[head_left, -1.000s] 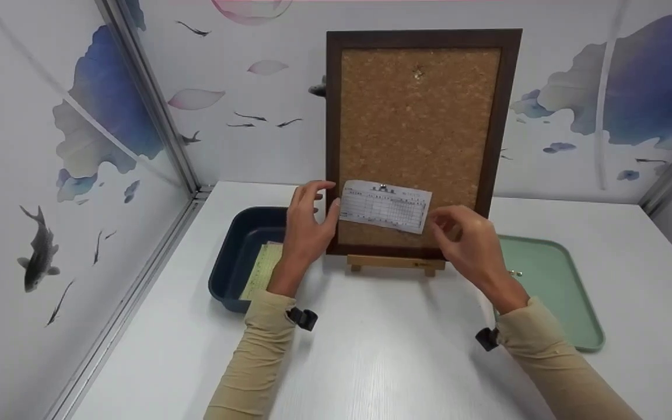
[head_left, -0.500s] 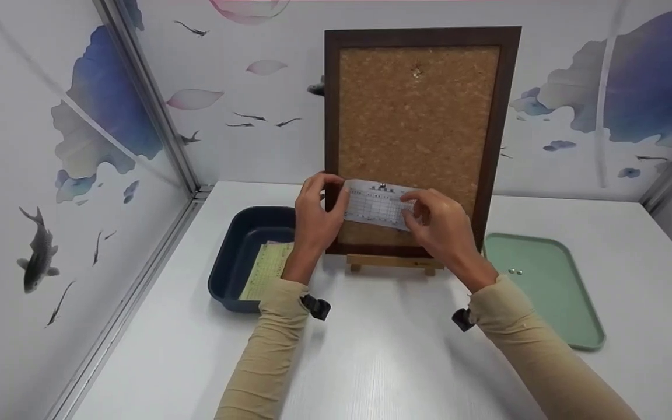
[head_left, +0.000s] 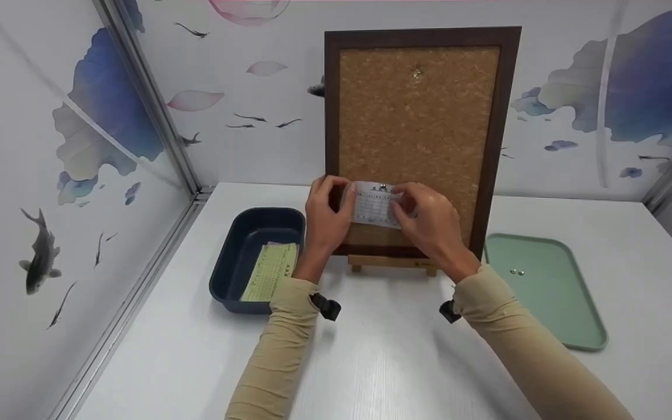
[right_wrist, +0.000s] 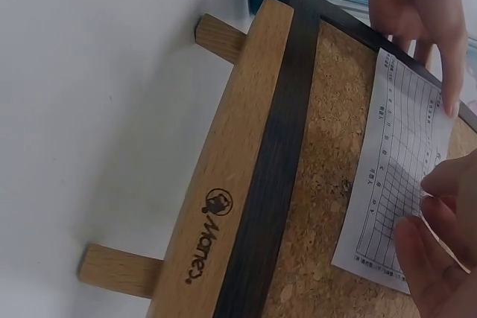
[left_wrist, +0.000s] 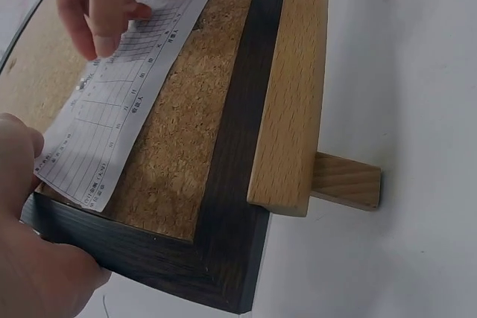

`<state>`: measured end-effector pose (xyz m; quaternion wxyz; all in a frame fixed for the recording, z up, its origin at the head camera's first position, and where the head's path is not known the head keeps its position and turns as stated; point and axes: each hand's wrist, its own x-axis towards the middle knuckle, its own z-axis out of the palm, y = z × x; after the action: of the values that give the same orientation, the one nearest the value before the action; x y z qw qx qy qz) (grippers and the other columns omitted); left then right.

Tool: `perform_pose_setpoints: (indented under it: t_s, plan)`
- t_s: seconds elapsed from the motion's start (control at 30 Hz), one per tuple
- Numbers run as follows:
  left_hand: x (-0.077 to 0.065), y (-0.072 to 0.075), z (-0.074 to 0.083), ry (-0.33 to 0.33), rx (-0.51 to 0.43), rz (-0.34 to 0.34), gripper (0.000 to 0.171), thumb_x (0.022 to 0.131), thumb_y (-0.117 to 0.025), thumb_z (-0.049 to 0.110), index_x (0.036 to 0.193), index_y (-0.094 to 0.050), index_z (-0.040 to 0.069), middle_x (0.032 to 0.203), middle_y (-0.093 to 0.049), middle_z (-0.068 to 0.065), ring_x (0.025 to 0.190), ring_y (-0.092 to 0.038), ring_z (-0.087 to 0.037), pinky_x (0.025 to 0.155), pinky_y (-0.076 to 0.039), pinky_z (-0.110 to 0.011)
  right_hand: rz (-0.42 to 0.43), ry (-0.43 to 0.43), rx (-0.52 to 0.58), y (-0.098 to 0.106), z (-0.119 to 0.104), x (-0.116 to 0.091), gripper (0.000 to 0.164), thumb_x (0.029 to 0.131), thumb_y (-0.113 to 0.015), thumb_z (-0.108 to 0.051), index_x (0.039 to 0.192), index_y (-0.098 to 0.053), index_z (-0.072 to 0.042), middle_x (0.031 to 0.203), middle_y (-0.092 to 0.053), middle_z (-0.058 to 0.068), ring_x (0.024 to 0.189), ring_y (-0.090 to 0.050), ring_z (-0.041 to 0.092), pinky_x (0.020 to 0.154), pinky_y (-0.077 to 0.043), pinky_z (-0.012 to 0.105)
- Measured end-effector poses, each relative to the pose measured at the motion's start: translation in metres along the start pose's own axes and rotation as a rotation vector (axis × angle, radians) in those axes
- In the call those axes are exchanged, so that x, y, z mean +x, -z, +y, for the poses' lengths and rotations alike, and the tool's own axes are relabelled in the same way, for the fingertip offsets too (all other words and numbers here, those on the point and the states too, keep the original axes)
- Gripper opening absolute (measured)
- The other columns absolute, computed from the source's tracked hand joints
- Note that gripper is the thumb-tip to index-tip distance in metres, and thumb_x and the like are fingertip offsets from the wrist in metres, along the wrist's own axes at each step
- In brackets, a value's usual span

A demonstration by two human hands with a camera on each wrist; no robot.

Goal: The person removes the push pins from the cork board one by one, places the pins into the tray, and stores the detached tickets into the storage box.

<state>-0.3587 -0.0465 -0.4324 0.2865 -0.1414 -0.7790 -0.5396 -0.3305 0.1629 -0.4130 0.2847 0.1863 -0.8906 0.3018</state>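
Observation:
A white printed paper slip [head_left: 374, 205] with ruled columns lies on the lower part of a dark-framed cork board [head_left: 417, 128], fixed near its top middle by a shiny pushpin [head_left: 382, 186]. At the slip's left end, over the frame's edge, my left hand [head_left: 327, 219] pinches with thumb and finger close together. My right hand [head_left: 432, 219] has its thumb and curled fingers at the slip's right half, covering that end in the head view. Whether its fingertips hold the slip or a small pin I cannot tell. The slip's lower edge [left_wrist: 153, 102] stands a little off the cork.
The board leans on a small wooden easel [head_left: 391, 261]. A navy tray [head_left: 219, 280] with yellow printed slips [head_left: 269, 271] stands at left. A flat green tray [head_left: 557, 297] at right bears two small shiny pins [head_left: 517, 272]. Another pin cluster [head_left: 417, 73] sits high on the cork.
My right hand has moved left from beside the slip onto its right half. My left hand has shifted right, from the frame's edge to the slip's left end. The slip stays in place.

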Motion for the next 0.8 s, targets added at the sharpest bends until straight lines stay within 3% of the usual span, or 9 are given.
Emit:
perform_pose_setpoints:
  t_s: [0.8]
  plan:
    - [-0.003, -0.002, -0.001, 0.042, -0.005, 0.011, 0.02, 0.11, -0.066, 0.029, 0.115, -0.072, 0.012, 0.131, -0.062, -0.008, 0.119, -0.06, -0.019, 0.105, -0.052, -0.037, 0.009, 0.03, -0.011, -0.007, -0.01, 0.014, 0.022, 0.104, -0.075, -0.021, 0.122, -0.076, -0.009, 0.101, -0.079, 0.01, 0.084, -0.075, 0.023, 0.075, -0.065, 0.042]
